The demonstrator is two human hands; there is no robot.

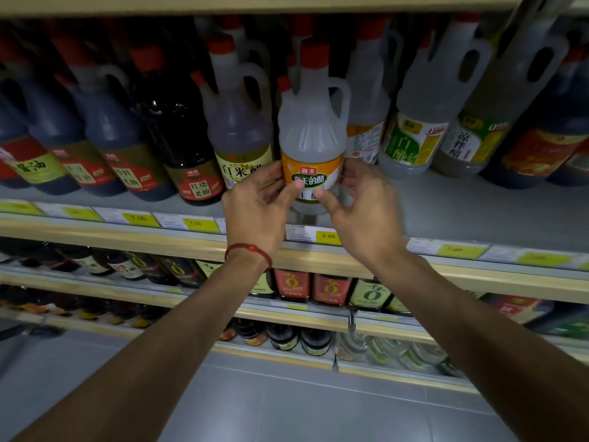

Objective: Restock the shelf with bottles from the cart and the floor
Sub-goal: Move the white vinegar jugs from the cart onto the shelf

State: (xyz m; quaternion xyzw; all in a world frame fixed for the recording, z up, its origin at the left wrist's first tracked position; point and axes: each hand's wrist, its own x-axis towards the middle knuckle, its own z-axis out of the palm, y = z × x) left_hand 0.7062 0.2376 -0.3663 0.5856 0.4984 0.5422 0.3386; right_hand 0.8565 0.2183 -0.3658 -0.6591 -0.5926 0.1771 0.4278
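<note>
Shop shelving fills the view, tier below tier; the tier at hand height is a grey shelf (462, 212) edged in pale wood, with a strip of price tags (328, 236) along its front. Both hands reach up to it and meet on one vinegar bottle (314, 129), which is clear, with a red cap, a moulded handle and an orange label. The left hand (258, 212) holds it from the left side, thumb laid across the front of the label and fingers curled behind it. A red cord bracelet (251, 250) sits on that wrist. The right hand (360, 205) holds it from the other side, thumb pressed on the lower front and fingers curled round the far side. The bottle stands upright between the two palms at the front of the shelf. Its base is partly hidden by the thumbs, so I cannot tell whether it rests fully on the board. Just beyond the left hand's fingers stands a yellow-labelled bottle (239, 135), close against the held one, and further left of that hand runs a row of dark soy bottles (127, 138). Past the right hand stand a green-labelled bottle (414, 135) and more jugs, with bare board in front of them. Below the wrists, small bottles (291, 283) line the lower tiers, and under the forearms lies grey tiled floor (287, 403)
</note>
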